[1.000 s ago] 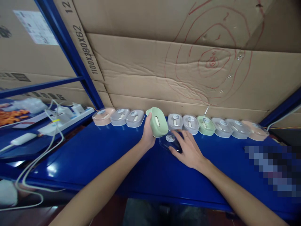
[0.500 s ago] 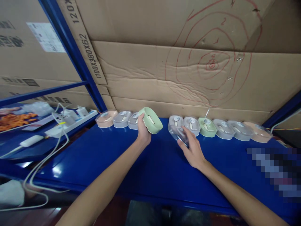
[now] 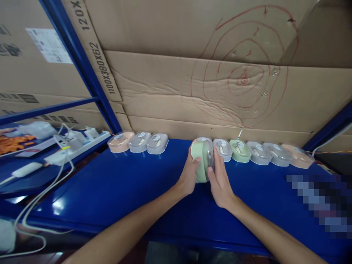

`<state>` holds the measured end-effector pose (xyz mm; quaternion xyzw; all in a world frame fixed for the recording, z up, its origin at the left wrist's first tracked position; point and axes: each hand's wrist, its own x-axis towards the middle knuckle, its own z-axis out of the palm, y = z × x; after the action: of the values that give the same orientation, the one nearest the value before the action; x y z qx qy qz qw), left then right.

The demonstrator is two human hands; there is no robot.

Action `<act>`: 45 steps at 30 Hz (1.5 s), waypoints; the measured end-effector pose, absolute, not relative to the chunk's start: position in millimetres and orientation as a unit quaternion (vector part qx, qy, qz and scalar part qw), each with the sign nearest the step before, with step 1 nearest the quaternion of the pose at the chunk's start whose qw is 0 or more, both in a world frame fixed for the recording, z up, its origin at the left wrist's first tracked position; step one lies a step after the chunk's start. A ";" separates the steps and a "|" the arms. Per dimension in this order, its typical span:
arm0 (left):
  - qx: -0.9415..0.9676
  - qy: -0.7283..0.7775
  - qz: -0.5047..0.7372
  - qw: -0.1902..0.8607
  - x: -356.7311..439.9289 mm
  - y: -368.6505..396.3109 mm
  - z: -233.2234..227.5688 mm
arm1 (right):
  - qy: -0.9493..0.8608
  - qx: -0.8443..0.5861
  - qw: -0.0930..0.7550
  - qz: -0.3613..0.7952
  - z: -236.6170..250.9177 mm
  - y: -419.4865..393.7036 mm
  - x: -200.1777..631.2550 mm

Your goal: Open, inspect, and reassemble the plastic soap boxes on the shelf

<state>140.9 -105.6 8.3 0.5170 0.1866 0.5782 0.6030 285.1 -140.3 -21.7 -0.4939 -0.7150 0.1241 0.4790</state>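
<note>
— Near the middle of the frame, what are the two hands doing?

— Both are clamped on one green case (image 3: 200, 165), held on edge just above the blue surface (image 3: 115, 183). The left hand (image 3: 189, 174) cups its green body from the left side; the right hand (image 3: 219, 179) presses a clear lid (image 3: 210, 158) against it from the right, fingers (image 3: 216, 161) flat along the lid.

— Is the lid seated?

— Hard to say; the lid is see-through and partly behind the fingers, so I can't tell whether its rim has caught all round.

— How would you do this well?

— My judgement: line the lid's rim up with the body before squeezing, then press evenly from both palms so no corner stays proud. Keep the case off its neighbours while pushing.

— What neighbours?

— A row of similar cases along the cardboard wall (image 3: 176, 88): peach and grey ones (image 3: 139, 142) at centre left, and grey, green and peach ones (image 3: 258, 153) running to the right, the nearest just beside the right hand. A power strip with cables (image 3: 74, 141) lies at the left edge.
</note>
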 end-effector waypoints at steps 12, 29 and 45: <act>0.546 0.206 0.576 0.572 140.7 -100.6 -3.6 | -0.737 -0.486 0.462 0.082 -21.1 -145.0 283.1; 0.491 0.271 0.554 0.615 140.9 -98.0 2.4 | -0.735 -0.468 0.437 0.222 -7.2 -133.3 310.5; 0.400 0.288 0.458 0.740 114.6 -81.1 -2.4 | -0.505 -0.399 0.559 0.522 5.3 -123.4 304.0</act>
<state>114.6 -81.1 -2.4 0.4001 0.2882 0.4579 0.7398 304.0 -123.4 5.3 -0.3992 -0.5054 0.5218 0.5594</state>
